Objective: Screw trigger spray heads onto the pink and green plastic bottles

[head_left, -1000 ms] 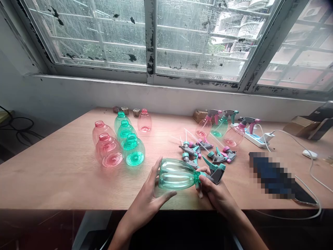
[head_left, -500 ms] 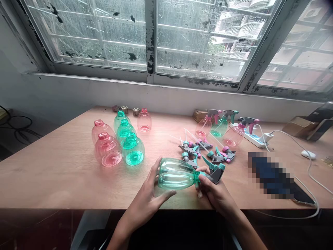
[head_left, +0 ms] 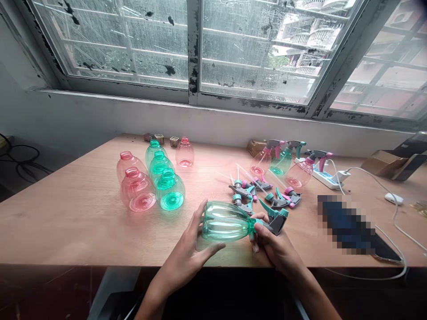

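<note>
A clear green spray bottle (head_left: 227, 222) lies sideways in the air above the table's front edge, its base to the left. My left hand (head_left: 191, 244) cups the base, thumb below and fingers behind it. At the neck, my right hand (head_left: 270, 238) pinches the teal collar of a grey and teal spray head (head_left: 277, 220), which sits on the bottle's mouth. Just behind lies a heap of loose spray heads (head_left: 245, 191) with thin tubes, in grey, teal and pink. To the left stand open bottles without heads, several green (head_left: 171, 191) and several pink (head_left: 138, 191).
At the back right stand three bottles with spray heads (head_left: 300, 171), beside a white power strip (head_left: 328, 180). A phone (head_left: 387, 249), partly blurred out, and a white cable (head_left: 398, 222) lie on the right. Small boxes (head_left: 174, 142) sit along the back of the wooden table (head_left: 83, 222).
The view has shifted very slightly. Both hands keep the same hold on the green spray bottle, and nothing else has visibly moved.
</note>
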Available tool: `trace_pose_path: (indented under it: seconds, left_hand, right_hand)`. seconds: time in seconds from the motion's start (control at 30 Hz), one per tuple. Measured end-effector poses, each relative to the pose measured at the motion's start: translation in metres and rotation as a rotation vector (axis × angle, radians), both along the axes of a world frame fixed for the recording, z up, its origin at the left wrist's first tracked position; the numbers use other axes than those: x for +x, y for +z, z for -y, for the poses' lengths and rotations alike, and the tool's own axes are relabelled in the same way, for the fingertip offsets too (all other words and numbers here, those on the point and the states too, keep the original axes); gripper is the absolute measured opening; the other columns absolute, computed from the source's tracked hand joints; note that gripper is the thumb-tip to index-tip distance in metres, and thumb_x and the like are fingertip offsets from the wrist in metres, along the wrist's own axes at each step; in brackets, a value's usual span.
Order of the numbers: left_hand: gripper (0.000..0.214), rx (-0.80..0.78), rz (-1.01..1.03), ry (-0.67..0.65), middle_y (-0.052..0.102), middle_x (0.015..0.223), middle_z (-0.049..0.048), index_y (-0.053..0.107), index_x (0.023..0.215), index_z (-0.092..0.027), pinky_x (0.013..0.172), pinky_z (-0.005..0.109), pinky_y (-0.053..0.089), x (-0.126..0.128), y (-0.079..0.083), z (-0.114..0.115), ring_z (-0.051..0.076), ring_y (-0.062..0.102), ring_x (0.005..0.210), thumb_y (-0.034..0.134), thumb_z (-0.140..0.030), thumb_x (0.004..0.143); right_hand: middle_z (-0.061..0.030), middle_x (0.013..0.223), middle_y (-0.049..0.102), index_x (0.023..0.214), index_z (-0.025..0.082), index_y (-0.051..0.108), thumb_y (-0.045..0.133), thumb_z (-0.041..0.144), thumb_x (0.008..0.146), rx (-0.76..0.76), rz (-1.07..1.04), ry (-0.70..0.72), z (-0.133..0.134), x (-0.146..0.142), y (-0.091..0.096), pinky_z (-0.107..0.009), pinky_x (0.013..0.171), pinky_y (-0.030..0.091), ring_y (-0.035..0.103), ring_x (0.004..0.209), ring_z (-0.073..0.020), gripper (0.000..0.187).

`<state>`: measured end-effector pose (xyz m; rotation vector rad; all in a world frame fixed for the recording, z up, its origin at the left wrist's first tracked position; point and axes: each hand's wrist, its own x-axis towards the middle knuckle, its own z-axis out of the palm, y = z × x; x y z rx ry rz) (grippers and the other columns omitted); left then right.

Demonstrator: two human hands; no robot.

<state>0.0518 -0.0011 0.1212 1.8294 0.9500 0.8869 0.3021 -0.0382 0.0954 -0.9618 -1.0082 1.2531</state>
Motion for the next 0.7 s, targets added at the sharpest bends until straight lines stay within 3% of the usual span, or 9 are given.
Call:
trace_pose_path:
  seconds: [0.33,0.7]
  left_hand:
    - [0.087,0.009,-0.016,-0.011,0.026,0.172,0.0037,0.016,0.163,-0.040,0.130,0.050,0.024,0.0000,-0.0001,0.0000,0.030,0.020,0.160,0.071,-0.042,0.095]
    - [0.089,0.027,0.034,-0.017,0.026,0.173,0.0037,0.017,0.163,-0.038,0.127,0.047,0.033,0.0010,-0.0025,-0.0015,0.033,0.028,0.157,0.073,-0.038,0.093]
  right_hand:
    - [0.0025,0.066,0.067,0.104,0.020,0.061,0.074,0.043,0.093,0.007,-0.001,-0.001,0.0014,-0.0006,0.0019,-0.025,0.054,0.039,0.056,0.050,-0.0120,0.029]
    - [0.0030,0.065,0.066,0.105,0.021,0.061,0.077,0.045,0.091,-0.021,-0.003,-0.013,0.0013,0.0009,0.0001,-0.026,0.053,0.039,0.056,0.049,-0.0132,0.033]
